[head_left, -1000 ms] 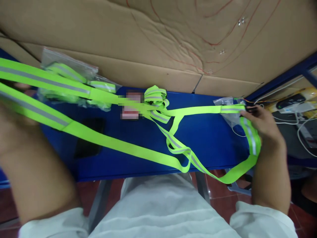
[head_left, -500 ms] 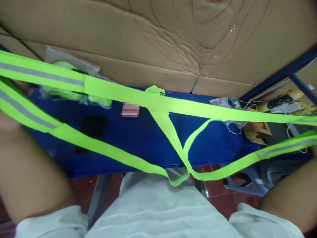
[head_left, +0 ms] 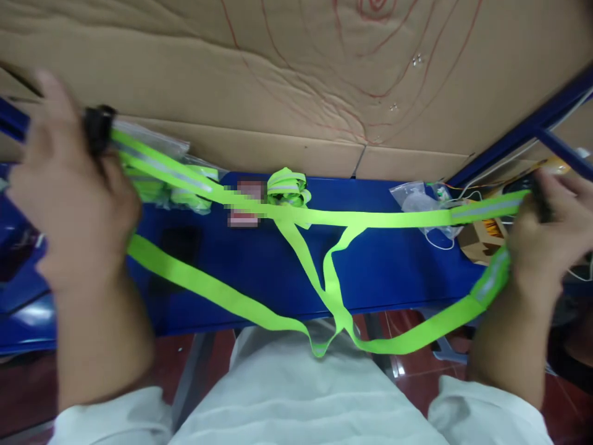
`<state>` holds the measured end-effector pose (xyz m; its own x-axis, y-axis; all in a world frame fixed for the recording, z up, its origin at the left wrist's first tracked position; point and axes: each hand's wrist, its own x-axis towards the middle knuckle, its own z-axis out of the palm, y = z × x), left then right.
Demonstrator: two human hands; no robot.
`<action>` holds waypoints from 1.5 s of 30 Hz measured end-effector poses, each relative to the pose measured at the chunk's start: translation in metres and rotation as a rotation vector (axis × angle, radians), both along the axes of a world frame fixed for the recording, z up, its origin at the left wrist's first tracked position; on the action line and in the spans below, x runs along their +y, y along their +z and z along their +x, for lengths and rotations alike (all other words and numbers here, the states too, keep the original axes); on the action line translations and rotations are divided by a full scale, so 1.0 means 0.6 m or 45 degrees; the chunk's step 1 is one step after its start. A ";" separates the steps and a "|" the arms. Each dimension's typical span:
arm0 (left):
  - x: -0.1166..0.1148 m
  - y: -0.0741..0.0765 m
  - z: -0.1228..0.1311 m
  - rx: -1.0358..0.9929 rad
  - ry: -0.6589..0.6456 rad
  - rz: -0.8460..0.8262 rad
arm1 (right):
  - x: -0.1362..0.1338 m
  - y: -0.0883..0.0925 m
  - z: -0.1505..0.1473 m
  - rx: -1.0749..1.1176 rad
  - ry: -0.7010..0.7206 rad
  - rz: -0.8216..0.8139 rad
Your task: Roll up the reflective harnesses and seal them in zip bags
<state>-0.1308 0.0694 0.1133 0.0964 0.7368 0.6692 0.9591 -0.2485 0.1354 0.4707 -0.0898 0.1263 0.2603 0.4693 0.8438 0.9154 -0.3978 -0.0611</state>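
At frame left and right, the left hand (head_left: pixel 74 198) and right hand (head_left: pixel 549 238) each close their grip on the neon-green reflective strap harness (head_left: pixel 333 217), stretched above the blue tabletop (head_left: pixel 398 272).

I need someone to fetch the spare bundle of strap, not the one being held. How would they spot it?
Start at the blue table under the cardboard wall. At its back edge, near the middle, sits a small coiled bundle of neon-green strap with a grey stripe. Unlike the long strap stretched between the left hand and right hand, it is rolled up, and unlike the bagged straps to its left, it lies loose.
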 end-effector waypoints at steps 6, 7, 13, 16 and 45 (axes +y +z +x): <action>-0.058 0.011 0.172 0.352 -0.014 -0.342 | 0.095 -0.033 -0.265 0.005 0.315 -0.188; -0.065 0.005 0.196 0.384 -0.066 -0.374 | 0.104 -0.040 -0.304 0.031 0.390 -0.280; -0.103 -0.048 0.286 0.456 -0.236 -0.418 | 0.124 -0.091 -0.427 0.071 0.546 -0.578; -0.110 -0.070 0.298 0.480 -0.286 -0.454 | 0.124 -0.105 -0.438 0.132 0.547 -0.642; -0.115 -0.113 0.291 0.470 -0.305 -0.408 | 0.113 -0.135 -0.439 0.182 0.521 -0.740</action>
